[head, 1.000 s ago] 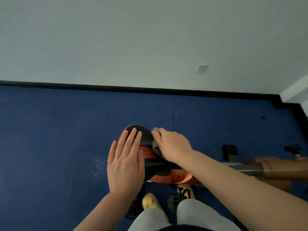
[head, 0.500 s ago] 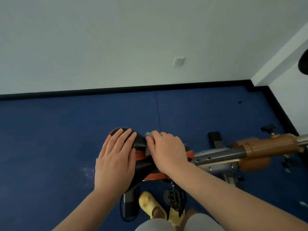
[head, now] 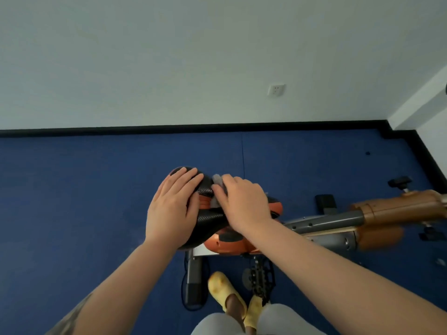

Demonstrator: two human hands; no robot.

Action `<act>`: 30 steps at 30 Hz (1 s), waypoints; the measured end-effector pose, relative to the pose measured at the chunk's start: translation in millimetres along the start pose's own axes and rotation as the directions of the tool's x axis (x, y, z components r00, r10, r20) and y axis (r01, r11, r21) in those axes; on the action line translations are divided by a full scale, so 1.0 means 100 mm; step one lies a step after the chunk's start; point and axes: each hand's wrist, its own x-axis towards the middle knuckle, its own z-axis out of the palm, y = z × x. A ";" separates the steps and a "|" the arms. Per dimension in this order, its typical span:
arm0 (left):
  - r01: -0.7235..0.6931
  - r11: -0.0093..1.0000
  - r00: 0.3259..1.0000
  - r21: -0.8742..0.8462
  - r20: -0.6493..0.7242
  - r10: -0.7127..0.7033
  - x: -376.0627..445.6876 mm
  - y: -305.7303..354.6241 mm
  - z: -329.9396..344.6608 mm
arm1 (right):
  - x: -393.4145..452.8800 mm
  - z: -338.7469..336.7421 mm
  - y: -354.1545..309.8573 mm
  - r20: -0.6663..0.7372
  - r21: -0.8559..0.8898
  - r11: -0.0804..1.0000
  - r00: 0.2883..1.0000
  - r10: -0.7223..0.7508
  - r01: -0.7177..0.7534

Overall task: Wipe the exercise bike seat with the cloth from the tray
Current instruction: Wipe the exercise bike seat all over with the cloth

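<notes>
The seat stands centre frame above the floor. The left hand lies flat on its left side; the right hand lies on its right, over the cloth. The bike frame extends right. The pedal sits below the seat, two feet beside it. A wall socket is behind, on the wall.

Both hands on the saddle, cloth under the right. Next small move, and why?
Probably slide the right hand and the grey cloth under it along the seat toward its narrow near end. The cloth sits at the wide far part, beside the left hand, which lies flat on the seat and seems to steady it. The black mesh nearer the person looks not yet covered.
</notes>
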 end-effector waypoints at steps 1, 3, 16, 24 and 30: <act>-0.002 1.000 1.000 -0.001 0.000 0.002 0.00 -0.01 0.00 | -0.06 -0.04 0.12 0.016 -0.006 1.000 0.999 -0.031 0.031; -0.001 1.000 1.000 -0.007 -0.010 0.001 0.00 -0.01 0.02 | -0.20 -0.16 0.39 0.062 0.016 0.999 0.997 -0.038 0.037; 0.016 1.000 0.999 -0.013 -0.030 -0.017 0.00 -0.04 0.05 | -0.40 -0.04 0.49 -0.111 0.091 0.993 0.992 -0.065 0.075; 0.023 0.999 0.999 -0.044 -0.040 -0.025 0.02 -0.04 0.07 | -0.07 0.10 0.03 -0.127 -0.001 1.000 0.991 0.028 -0.029; 0.028 0.997 0.998 -0.068 -0.056 -0.032 0.02 -0.05 0.06 | -0.37 -0.01 0.64 -0.128 0.296 0.955 0.990 0.057 -0.017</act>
